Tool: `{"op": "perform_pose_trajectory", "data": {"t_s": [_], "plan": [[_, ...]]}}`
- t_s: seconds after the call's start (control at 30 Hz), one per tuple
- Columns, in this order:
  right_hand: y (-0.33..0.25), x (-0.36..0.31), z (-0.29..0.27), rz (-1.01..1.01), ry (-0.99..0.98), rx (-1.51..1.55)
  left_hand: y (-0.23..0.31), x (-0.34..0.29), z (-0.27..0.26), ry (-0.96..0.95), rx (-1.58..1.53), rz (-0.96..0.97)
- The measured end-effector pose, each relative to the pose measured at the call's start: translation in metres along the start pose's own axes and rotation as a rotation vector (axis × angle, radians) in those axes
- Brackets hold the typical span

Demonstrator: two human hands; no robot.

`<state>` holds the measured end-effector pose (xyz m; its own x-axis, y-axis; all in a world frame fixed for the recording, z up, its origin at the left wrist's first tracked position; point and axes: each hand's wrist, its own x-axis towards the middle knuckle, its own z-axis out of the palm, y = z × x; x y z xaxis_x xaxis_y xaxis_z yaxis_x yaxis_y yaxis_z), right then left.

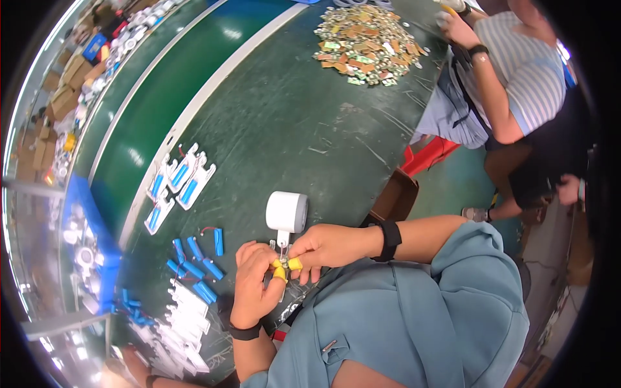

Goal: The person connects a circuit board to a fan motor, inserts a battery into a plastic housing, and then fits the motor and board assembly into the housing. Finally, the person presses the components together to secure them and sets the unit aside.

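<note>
Between my two hands, just above the near edge of the dark green bench (278, 123), sits the small white device (286, 213): a rounded white head standing up from a narrow stem, with the stem's lower end pinched at my fingertips. My left hand (253, 284) is curled nearly closed, thumb and forefinger in yellow finger cots (279, 271) pressing on the bottom of the stem. My right hand (326, 249) comes in from the other side, fingers folded, another yellow-capped tip meeting the same spot; what exactly the two tips squeeze down there is too small for me to make out.

Just left of my left hand lie loose blue cylindrical cells (194, 258) with thin wires, scattered at angles. Below them is a heap of white plastic shells (181, 323), and further up the bench four white trays already carrying blue cells (181, 181). Well away, at the far end, is a pile of small circuit boards (365, 42), beside a seated person in a striped shirt (517, 77).

The grip looks risky to me: the head is heavy for such a thin stem, so uneven pressure could tip it or let it slip out through the smooth cots. A thin wire or lead caught between my fingertips could bend. My left wrist hangs near the loose cells, and a careless shift might roll them.
</note>
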<state>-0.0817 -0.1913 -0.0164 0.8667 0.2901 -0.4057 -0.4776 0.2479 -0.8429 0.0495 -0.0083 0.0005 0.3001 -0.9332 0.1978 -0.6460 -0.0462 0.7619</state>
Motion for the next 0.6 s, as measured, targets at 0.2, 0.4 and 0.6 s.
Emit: {"op": "perform_pose_trajectory", "data": {"t_s": [0.2, 0.4, 0.6], "plan": [[-0.007, -0.007, 0.005, -0.038, 0.045, 0.035, 0.008, 0.004, 0.003, -0.020, -0.027, 0.020], [0.002, -0.004, 0.003, -0.127, 0.051, 0.016, 0.006, 0.003, 0.006, -0.006, -0.033, -0.030], [-0.006, -0.011, -0.008, -0.068, 0.013, -0.039, 0.005, 0.004, 0.007, 0.013, -0.034, -0.071]]}}
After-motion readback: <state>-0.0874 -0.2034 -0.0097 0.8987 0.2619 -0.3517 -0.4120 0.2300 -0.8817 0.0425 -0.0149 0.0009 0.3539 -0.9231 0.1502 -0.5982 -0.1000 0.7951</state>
